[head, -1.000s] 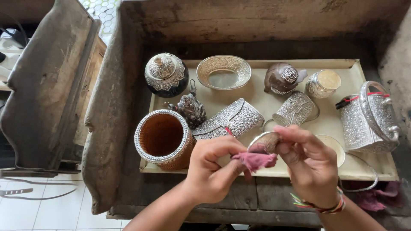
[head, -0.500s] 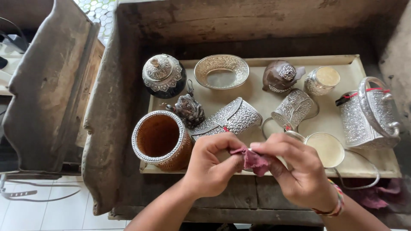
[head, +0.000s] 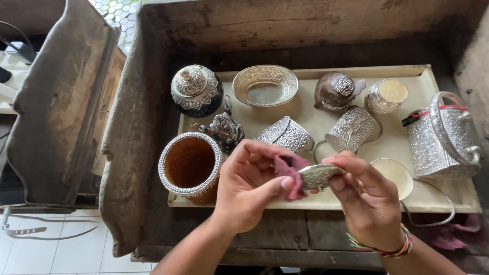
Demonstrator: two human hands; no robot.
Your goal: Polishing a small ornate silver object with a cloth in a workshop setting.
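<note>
My left hand (head: 249, 186) pinches a small pink cloth (head: 288, 170) and presses it against a small embossed silver piece (head: 317, 176). My right hand (head: 364, 196) grips that silver piece by its right end, just above the front edge of a cream tray (head: 402, 76). A coloured thread bracelet (head: 387, 245) sits on my right wrist. Right behind my hands lie an embossed silver clutch (head: 288, 135) and a round silver lid (head: 393, 175).
On the tray stand a woven silver-rimmed cup (head: 191, 165), a lidded dark jar (head: 196, 90), an oval silver bowl (head: 265, 84), a small elephant figure (head: 224, 130), a silver basket-bag (head: 442, 136), a jar (head: 386, 97). Worn wooden box walls (head: 130, 127) surround it.
My hands rose from the tray's front edge. The silver piece, hidden half a second ago, now shows flat between them, with the cloth moved onto its left end.
</note>
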